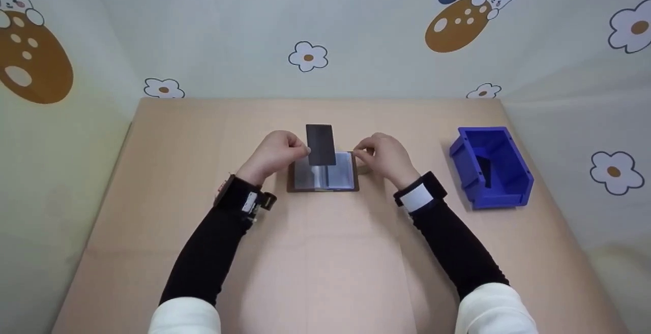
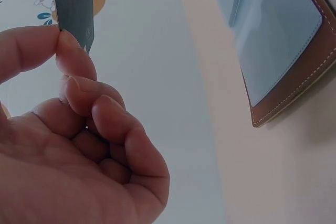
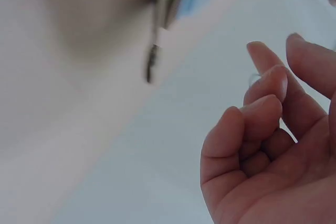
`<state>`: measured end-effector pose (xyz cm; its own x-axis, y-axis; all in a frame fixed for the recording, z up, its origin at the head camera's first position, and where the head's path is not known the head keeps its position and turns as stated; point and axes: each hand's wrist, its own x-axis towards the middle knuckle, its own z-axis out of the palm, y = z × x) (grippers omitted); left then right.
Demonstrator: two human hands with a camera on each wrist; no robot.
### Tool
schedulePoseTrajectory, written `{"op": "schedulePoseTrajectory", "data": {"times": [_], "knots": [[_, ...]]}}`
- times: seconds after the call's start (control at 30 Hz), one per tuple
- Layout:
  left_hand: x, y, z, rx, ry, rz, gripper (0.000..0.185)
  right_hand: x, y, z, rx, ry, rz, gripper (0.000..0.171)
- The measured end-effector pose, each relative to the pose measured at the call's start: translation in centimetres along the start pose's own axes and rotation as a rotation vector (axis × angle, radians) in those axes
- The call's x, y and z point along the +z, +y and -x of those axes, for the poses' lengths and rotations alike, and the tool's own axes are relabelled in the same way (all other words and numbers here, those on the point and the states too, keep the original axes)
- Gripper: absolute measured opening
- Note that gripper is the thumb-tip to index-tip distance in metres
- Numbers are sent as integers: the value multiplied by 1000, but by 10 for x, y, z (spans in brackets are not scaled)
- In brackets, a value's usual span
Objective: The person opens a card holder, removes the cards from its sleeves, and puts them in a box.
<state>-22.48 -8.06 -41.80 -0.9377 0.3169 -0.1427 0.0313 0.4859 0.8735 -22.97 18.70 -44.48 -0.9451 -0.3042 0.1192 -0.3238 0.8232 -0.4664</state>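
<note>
My left hand (image 1: 276, 152) pinches a dark card (image 1: 321, 144) between thumb and index finger, by its edge. The card is held up over an open card holder (image 1: 342, 177), which has a brown stitched cover and clear plastic sleeves and lies on the table. In the left wrist view the holder (image 2: 278, 45) appears apart from the hand, at the upper right. Beside the holder's right edge is my right hand (image 1: 390, 158); the right wrist view shows its thumb and index finger apart, with nothing between them, and the other fingers loosely bent.
A blue plastic bin (image 1: 478, 196) stands at the right of the table, with a dark flat piece (image 1: 484, 170) inside. Behind the table hangs a pale curtain (image 1: 244, 44) printed with flowers and rabbits.
</note>
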Motion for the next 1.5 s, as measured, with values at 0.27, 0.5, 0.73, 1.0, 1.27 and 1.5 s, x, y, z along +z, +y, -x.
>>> {"op": "schedulePoseTrajectory", "data": {"times": [0.27,0.5,0.73,1.0,1.27,1.5], "knots": [[5,3,1,12,11,5,37,-11,-20,-2,-29,84,-172,17],[12,4,1,52,-16,5,41,-2,-28,-1,-10,37,-216,19],[17,3,-1,74,-27,-13,43,1,-31,-1,11,41,-224,21],[23,3,-2,52,-33,-9,42,2,-30,1,16,15,-264,22],[27,2,-2,81,-20,-34,38,3,-30,0,66,3,-325,24],[29,-1,-2,63,15,-34,22,2,-29,1,83,8,-342,22]]}}
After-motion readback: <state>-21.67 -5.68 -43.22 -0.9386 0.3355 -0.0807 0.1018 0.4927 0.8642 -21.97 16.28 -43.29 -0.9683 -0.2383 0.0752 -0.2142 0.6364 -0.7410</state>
